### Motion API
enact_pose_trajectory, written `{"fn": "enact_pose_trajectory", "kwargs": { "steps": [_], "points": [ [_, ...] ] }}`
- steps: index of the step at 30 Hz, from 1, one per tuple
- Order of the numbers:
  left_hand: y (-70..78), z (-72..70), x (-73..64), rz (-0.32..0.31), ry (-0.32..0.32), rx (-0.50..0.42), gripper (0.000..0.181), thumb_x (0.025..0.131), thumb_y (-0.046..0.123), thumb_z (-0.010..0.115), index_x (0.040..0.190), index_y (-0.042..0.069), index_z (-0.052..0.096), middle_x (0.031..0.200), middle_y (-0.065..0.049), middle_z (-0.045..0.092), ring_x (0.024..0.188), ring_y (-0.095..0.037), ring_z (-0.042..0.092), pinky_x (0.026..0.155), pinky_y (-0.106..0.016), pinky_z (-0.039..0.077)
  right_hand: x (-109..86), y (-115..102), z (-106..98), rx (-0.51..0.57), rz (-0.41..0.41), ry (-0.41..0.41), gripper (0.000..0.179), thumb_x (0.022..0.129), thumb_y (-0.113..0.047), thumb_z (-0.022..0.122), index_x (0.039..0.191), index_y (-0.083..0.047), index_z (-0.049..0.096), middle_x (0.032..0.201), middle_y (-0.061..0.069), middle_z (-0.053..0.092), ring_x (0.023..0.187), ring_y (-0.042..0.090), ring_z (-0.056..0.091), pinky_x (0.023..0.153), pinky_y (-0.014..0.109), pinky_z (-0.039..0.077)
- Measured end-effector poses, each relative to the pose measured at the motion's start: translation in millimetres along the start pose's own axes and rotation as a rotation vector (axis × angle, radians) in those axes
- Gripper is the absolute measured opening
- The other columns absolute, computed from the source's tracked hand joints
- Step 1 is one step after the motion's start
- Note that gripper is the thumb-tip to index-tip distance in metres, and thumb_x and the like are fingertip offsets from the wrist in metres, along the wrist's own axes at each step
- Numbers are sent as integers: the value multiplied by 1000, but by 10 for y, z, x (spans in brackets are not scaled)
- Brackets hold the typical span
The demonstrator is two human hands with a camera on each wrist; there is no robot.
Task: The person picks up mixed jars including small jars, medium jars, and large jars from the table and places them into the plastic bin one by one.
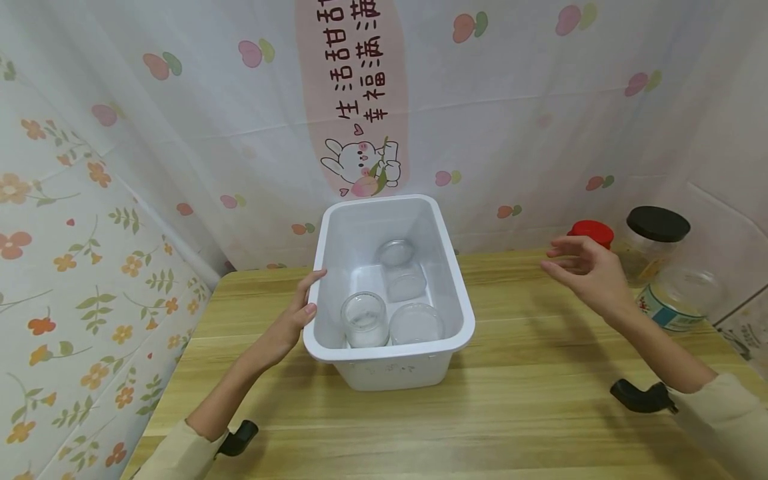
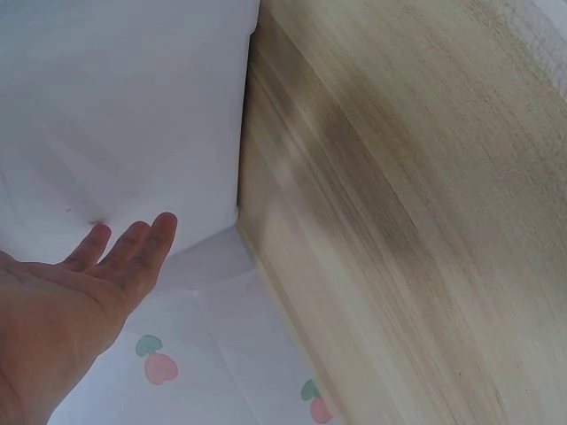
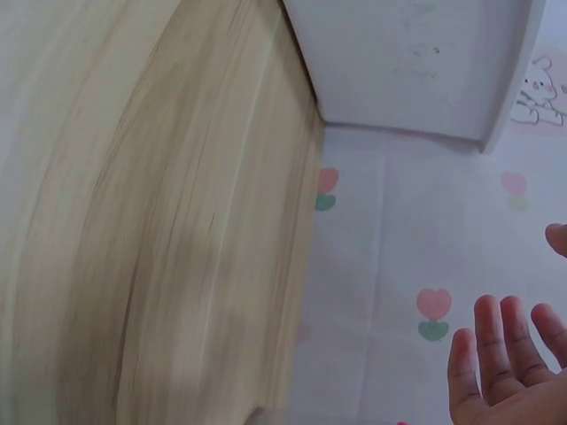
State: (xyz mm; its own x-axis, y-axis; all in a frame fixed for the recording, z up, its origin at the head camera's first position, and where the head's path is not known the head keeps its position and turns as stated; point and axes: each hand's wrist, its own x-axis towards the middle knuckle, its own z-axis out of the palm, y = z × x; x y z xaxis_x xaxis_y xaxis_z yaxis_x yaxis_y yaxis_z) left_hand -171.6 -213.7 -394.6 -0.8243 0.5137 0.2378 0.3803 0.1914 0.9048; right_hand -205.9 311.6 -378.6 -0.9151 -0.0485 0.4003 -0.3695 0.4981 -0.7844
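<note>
Tub (image 1: 384, 375): twelve o'clock from me on the table (image 1: 540, 413); looks like stiff, light plastic, smooth enough to slide
Left hand (image 1: 285, 333): thumb and fingers spread apart, resting at the tub's nine o'clock rim (image 1: 324, 230)
Right hand (image 1: 594, 277): between one and two o'clock, fingers apart from thumb, holding nothing, near the red lid (image 1: 593, 231)
Clear jar (image 1: 364, 317): inside the tub, about seven o'clock; probably slippery, perhaps fragile
Best hold: I'd grip the rim at three and nine

The head camera looks down and forward over the bench (image 1: 420, 433) to its far edge. Both wrist cameras, rolled sideways, face that edge from lower, the left nearer the tub (image 1: 393, 375); all three share tub, bench and curtain (image 1: 486, 140).
</note>
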Motion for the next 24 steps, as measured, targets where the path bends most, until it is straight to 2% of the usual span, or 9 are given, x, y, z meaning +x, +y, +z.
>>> {"fn": "enact_pose_trajectory", "kwargs": {
  "steps": [5,15,22,24],
  "points": [
    [2,0,-8,2,-6,8,56,107,31,31,158,22,10,160,-23,9,135,-46,29,98,-63,36,-51,20,-109,2,-5,-3,40,92,-7,76,129,-6,60,112,3,68,92,2,67,74,15,51],
    [2,-3,0,4,-7,20,56,107,32,31,158,21,10,159,-26,11,134,-48,29,98,-63,36,-113,158,-329,-21,22,43,41,90,-2,76,128,-6,60,111,-4,69,90,1,66,72,13,49],
    [16,3,-4,9,-7,22,56,108,31,31,158,21,10,159,-28,9,134,-51,29,98,-65,35,-163,156,-462,-41,21,56,41,91,-4,77,127,-8,60,110,-4,70,90,1,65,73,12,48],
    [11,0,-7,9,-8,18,55,108,31,31,158,21,10,159,-27,9,134,-51,29,98,-64,36,-178,158,-498,-52,24,59,40,91,-5,76,128,-10,60,109,-7,69,89,1,65,73,11,47]
  ]
}}
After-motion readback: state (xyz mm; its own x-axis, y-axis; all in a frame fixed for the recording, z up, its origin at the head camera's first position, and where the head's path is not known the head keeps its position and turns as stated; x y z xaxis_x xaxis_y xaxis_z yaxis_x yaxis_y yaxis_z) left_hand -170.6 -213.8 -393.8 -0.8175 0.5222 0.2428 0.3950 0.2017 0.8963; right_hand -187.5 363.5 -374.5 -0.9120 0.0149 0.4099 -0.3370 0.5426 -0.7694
